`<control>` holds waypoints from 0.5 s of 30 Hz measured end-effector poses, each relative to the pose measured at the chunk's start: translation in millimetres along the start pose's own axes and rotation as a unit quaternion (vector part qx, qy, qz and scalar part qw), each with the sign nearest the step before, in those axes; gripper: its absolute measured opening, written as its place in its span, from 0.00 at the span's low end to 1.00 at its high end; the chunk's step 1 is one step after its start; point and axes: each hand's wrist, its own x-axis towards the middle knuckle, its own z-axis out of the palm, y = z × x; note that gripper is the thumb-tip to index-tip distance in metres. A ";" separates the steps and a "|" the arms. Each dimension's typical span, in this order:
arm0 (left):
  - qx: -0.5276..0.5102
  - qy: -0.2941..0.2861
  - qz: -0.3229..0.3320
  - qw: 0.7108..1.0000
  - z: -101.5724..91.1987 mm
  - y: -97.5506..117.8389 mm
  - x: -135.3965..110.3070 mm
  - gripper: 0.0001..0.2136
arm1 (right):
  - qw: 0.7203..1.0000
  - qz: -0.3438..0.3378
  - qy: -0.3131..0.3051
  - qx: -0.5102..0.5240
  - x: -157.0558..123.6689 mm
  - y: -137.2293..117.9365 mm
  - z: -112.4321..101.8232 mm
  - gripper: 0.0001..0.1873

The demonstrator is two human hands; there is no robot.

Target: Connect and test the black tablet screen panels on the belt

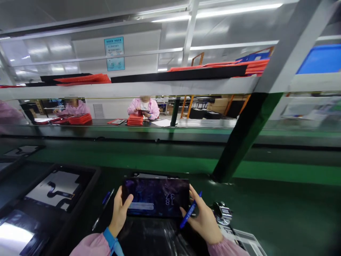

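A tablet with a lit, dark-blue screen is held level in front of me. Its clock digits appear upside down. My left hand grips its left edge, thumb on the front; a blue band circles that wrist. The opposite edge is in my right hand, which also has a blue marker pen tucked among its fingers. Below the tablet lies a dark surface with a glossy, crinkled film. Part of another panel shows behind the tablet's top edge.
At left, a black tray holds a panel with a ribbon cable. Pens lie beside my left hand. A metal tally counter sits at right. A slanted post rises from the green bench. Co-workers sit beyond, near red stacks.
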 end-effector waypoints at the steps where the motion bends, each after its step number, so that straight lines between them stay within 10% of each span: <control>1: 0.004 -0.001 -0.003 1.000 0.4 0.7 0.1 0.27 | 0.999 -0.027 -0.032 -0.005 -3.6 2.1 -4.2 0.38; 15: 0.150 -0.032 0.054 0.987 2.9 0.4 -0.1 0.32 | 0.998 -0.008 -0.055 0.011 -5.4 -12.0 -15.7 0.46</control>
